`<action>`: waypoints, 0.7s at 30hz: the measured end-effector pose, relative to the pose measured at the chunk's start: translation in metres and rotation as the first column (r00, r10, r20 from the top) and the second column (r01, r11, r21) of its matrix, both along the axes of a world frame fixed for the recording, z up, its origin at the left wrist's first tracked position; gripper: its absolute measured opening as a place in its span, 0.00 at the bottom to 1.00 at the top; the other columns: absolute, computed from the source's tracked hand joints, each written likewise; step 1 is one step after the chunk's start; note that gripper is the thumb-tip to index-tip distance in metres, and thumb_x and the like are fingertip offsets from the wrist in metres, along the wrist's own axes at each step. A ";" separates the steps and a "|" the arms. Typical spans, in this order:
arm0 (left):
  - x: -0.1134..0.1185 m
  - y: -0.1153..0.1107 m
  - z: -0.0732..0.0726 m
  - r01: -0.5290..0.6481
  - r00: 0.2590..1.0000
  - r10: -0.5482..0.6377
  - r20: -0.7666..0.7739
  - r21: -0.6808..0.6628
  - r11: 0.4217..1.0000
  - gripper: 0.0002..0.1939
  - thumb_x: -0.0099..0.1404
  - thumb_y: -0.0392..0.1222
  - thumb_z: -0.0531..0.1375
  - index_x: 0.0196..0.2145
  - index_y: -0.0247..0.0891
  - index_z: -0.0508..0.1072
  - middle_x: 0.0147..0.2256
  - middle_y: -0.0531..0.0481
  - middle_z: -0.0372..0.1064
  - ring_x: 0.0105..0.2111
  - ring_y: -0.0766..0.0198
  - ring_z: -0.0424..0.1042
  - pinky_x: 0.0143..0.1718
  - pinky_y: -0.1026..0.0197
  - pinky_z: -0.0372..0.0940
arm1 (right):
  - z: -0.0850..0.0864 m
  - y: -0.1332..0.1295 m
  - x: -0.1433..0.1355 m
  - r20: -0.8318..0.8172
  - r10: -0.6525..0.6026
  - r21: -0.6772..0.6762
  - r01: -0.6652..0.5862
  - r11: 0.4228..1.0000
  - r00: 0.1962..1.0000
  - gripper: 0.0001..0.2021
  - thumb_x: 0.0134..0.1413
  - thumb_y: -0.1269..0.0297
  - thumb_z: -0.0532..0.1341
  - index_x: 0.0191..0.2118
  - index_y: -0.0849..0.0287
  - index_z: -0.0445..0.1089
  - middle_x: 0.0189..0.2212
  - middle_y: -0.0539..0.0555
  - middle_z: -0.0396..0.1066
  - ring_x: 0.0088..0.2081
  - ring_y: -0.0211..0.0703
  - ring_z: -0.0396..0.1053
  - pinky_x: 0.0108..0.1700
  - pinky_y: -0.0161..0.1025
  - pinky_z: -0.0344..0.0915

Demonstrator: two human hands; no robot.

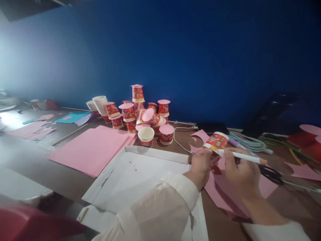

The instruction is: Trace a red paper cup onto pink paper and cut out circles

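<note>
My left hand (200,167) has its fingers closed at the lower rim of a red printed paper cup (218,140), which is tilted above pink paper. In my right hand (242,170) is a white pen (247,156) with an orange end; its other end reaches the rim of the cup. Under my hands lies a pile of pink paper (233,197). Pink paper scraps (201,135) lie just behind the cup. A pair of black-handled scissors (272,174) rests beside my right hand.
Red paper cups with pink paper discs (166,129) are stacked against the blue wall (160,50). An open white cardboard box (140,177) lies in the middle, pink sheets (92,150) to its left. Coiled cable (250,144) sits at the back right.
</note>
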State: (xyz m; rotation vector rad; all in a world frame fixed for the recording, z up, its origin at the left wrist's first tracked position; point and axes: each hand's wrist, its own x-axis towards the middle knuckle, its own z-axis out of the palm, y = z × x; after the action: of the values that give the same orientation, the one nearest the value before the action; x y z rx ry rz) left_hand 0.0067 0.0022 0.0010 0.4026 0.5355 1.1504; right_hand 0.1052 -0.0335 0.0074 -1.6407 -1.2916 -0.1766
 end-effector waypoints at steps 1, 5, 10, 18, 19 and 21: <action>0.000 0.000 0.000 -0.002 1.000 0.002 0.007 -0.001 1.000 0.09 0.54 0.41 0.71 0.28 0.35 0.75 0.30 0.48 0.73 0.32 0.64 0.73 0.48 0.59 0.69 | -0.001 0.001 0.000 0.006 0.007 0.003 -0.007 1.000 1.000 0.17 0.61 0.47 0.57 0.38 0.55 0.74 0.37 0.61 0.79 0.38 0.54 0.76 0.40 0.48 0.69; 0.000 0.001 0.000 -0.014 0.999 0.015 0.028 -0.029 0.999 0.11 0.53 0.41 0.72 0.29 0.34 0.75 0.31 0.47 0.73 0.32 0.64 0.73 0.46 0.59 0.68 | -0.003 0.002 0.002 0.050 0.048 0.026 -0.049 0.998 0.998 0.18 0.61 0.47 0.58 0.37 0.56 0.75 0.35 0.60 0.79 0.35 0.52 0.76 0.38 0.46 0.69; -0.003 0.004 -0.001 0.033 0.999 -0.029 0.040 -0.100 0.994 0.13 0.56 0.42 0.71 0.36 0.32 0.77 0.34 0.44 0.76 0.31 0.64 0.73 0.36 0.62 0.66 | 0.004 0.000 0.004 0.052 0.023 0.109 -0.029 0.994 0.998 0.19 0.64 0.48 0.58 0.40 0.58 0.77 0.38 0.61 0.80 0.38 0.50 0.76 0.42 0.45 0.70; -0.003 0.002 -0.005 0.037 0.997 -0.033 0.071 -0.059 0.998 0.14 0.56 0.42 0.70 0.37 0.31 0.78 0.33 0.43 0.76 0.31 0.63 0.75 0.39 0.61 0.69 | 0.003 -0.003 0.003 0.092 0.013 0.066 -0.019 0.998 0.996 0.23 0.65 0.43 0.56 0.40 0.58 0.79 0.38 0.61 0.81 0.40 0.53 0.78 0.43 0.46 0.71; -0.003 0.002 -0.005 0.036 0.997 -0.031 0.071 -0.064 0.997 0.13 0.56 0.42 0.71 0.36 0.31 0.78 0.32 0.44 0.76 0.30 0.63 0.75 0.38 0.62 0.69 | 0.002 -0.002 0.003 0.104 0.010 0.059 -0.017 0.998 0.995 0.24 0.65 0.42 0.56 0.40 0.57 0.79 0.38 0.61 0.82 0.40 0.54 0.78 0.43 0.47 0.71; -0.003 0.002 -0.004 0.031 0.997 -0.026 0.075 -0.064 0.997 0.13 0.55 0.41 0.71 0.36 0.32 0.77 0.32 0.45 0.76 0.30 0.64 0.75 0.37 0.62 0.69 | 0.001 -0.002 0.003 0.127 0.008 0.056 -0.015 0.998 0.992 0.25 0.65 0.41 0.56 0.40 0.58 0.79 0.38 0.61 0.82 0.40 0.55 0.79 0.43 0.47 0.71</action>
State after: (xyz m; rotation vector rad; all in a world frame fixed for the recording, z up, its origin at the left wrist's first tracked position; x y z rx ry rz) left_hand 0.0038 0.0042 -0.0032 0.3091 0.4993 1.1136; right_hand 0.1086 -0.0352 0.0081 -1.5943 -1.3787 -0.3126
